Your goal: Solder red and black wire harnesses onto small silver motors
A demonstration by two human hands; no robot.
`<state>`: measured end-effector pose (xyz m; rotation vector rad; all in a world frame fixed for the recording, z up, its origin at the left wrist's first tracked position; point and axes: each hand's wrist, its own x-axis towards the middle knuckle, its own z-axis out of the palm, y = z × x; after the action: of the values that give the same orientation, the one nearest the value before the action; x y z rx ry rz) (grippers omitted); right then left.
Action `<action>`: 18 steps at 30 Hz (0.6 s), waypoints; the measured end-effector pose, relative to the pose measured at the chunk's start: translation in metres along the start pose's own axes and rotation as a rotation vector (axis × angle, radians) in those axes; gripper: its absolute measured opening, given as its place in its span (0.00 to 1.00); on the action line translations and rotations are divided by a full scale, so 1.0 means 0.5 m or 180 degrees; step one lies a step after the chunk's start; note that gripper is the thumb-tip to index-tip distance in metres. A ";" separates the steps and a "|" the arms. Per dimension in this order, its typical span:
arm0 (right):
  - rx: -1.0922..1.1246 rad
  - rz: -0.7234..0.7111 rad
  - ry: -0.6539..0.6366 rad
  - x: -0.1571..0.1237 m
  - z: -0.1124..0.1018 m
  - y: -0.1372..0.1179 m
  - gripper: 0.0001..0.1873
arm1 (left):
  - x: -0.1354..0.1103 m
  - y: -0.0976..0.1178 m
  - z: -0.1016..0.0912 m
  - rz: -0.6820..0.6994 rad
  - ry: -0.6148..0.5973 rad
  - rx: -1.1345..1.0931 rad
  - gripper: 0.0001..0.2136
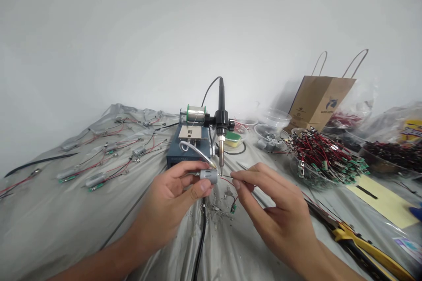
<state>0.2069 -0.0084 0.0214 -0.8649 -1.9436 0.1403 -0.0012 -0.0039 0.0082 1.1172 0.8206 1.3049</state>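
We are facing a plain white wall (211, 22), and soft, even light is spreading across it without any sharp shadows. Below it, we are seeing a table covered by a crumpled grey plastic sheet (36, 215), which is running back to the wall.

The left hand (168, 206) partly hides the motor (209, 176). Pliers (365, 241) run off the lower edge. The wire tip (223, 176) is unresolved.

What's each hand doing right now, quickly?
Left hand: closed, holding a small silver electric motor.
Right hand: pinched closed, holding a thin dark wire.
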 end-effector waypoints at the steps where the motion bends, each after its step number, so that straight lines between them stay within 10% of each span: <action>1: 0.0002 -0.0001 0.0003 0.000 0.000 0.000 0.09 | 0.000 0.000 0.000 0.0002 -0.0007 0.0005 0.09; 18: 0.0013 -0.0009 0.0021 -0.001 -0.001 0.000 0.08 | 0.002 -0.007 -0.004 0.0041 -0.0019 0.0035 0.09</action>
<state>0.2073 -0.0089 0.0214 -0.8590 -1.9377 0.1395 -0.0017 -0.0023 0.0045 1.1362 0.8181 1.3086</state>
